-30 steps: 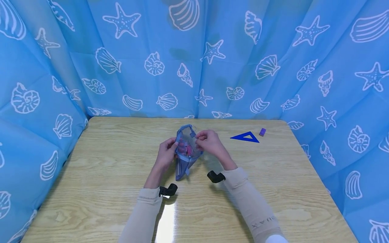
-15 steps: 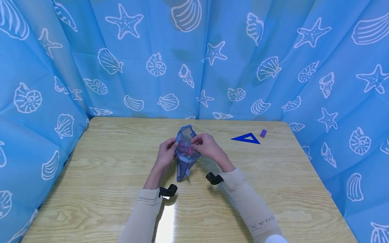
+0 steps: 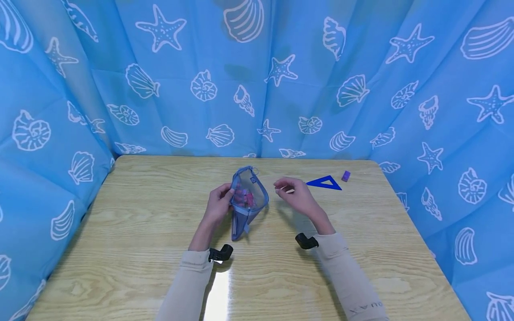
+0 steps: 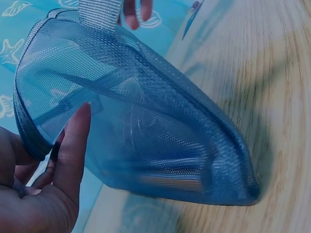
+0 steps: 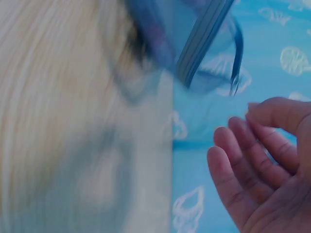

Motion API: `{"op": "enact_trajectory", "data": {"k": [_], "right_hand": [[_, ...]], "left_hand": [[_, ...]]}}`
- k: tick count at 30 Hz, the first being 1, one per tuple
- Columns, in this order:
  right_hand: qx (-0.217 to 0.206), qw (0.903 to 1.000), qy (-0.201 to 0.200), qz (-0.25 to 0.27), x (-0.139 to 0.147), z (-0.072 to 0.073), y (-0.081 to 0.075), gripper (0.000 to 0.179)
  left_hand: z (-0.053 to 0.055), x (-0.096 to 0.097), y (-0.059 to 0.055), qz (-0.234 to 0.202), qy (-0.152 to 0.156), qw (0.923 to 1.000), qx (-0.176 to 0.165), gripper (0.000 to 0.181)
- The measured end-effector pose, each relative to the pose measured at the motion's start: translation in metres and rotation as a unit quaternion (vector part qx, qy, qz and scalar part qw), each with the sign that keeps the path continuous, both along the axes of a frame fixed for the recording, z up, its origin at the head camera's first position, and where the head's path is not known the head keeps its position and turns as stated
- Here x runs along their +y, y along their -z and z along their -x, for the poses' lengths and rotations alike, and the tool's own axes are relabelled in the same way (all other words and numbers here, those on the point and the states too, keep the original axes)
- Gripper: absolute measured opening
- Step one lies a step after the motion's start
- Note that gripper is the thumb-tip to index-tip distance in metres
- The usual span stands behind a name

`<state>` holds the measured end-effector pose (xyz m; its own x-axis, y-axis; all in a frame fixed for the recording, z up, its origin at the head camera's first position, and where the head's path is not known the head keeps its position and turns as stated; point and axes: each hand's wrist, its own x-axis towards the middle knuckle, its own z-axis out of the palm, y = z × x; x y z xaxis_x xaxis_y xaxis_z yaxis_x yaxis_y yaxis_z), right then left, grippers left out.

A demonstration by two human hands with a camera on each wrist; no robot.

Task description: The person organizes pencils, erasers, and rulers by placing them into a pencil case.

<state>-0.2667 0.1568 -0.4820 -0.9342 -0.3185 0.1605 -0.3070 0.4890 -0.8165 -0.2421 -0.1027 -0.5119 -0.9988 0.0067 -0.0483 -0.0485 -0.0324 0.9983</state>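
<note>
A blue mesh pencil case (image 3: 261, 196) stands unzipped on the table, its mouth spread wide. My left hand (image 3: 218, 199) pinches its left rim between thumb and fingers; the left wrist view shows the thumb lying along the mesh (image 4: 146, 111). Small pink and purple items (image 3: 246, 198) lie inside, and a long slim thing shows through the lower mesh. To the right of the case, my right hand (image 3: 296, 194) is in the air with loosely bent fingers and nothing between them. In the right wrist view, that hand (image 5: 267, 165) is apart from the case's zipped edge (image 5: 204, 41).
A blue triangle ruler (image 3: 324, 182) lies just beyond the right hand. Farther right is a small purple block (image 3: 346, 176). The wooden table (image 3: 140, 223) ends at a blue shell-print curtain (image 3: 249, 102) behind and at both sides.
My right hand has drawn out of the pencil case's mouth and moved right, its fingers parting. The left hand keeps its hold on the rim.
</note>
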Motion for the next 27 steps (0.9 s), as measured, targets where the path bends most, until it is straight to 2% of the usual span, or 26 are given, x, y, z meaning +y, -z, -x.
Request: {"op": "enact_trajectory", "data": {"k": [6, 14, 21, 27], "right_hand": [[-0.013, 0.9997, 0.000, 0.019, 0.026, 0.001, 0.012, 0.024], [-0.011, 0.9999, 0.011, 0.007, 0.054, 0.005, 0.025, 0.028], [-0.021, 0.9990, 0.036, -0.017, 0.076, 0.010, 0.029, 0.031], [-0.012, 0.9978, 0.053, -0.038, 0.096, 0.012, 0.029, 0.032]], "left_hand": [[-0.001, 0.001, 0.003, -0.003, 0.003, 1.0000, 0.005, 0.030], [0.000, 0.001, 0.007, -0.004, 0.004, 1.0000, 0.004, 0.029], [-0.001, 0.001, 0.007, -0.020, 0.006, 0.9998, 0.003, 0.029], [-0.002, 0.001, 0.007, -0.018, 0.007, 0.9998, 0.006, 0.029]]}}
